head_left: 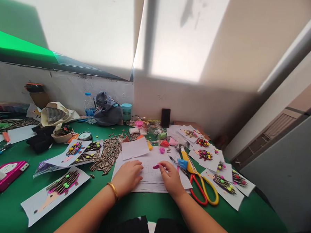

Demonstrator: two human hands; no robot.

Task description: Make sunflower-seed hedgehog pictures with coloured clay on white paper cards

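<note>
Between the thumb and fingers of my right hand [171, 177] is a small flattened piece of magenta clay [156, 166]. My left hand [127, 175] rests on a stack of white paper [146, 188], its fingers stretched out and holding nothing. Faint drawn lines show on the sheet between the hands. A smaller blank white card [135, 148] lies just beyond my left hand. A ball of magenta clay [162, 150] sits on the paper past my right hand, with a blue lump [183, 164] to its right.
Scissors with red and yellow handles [202, 188] lie right of my right hand. Striped sunflower seeds [108, 153] are heaped at left. Finished hedgehog cards [221, 184] spread at right, and another hedgehog card [56, 193] lies at left. A phone [165, 117] stands against the wall.
</note>
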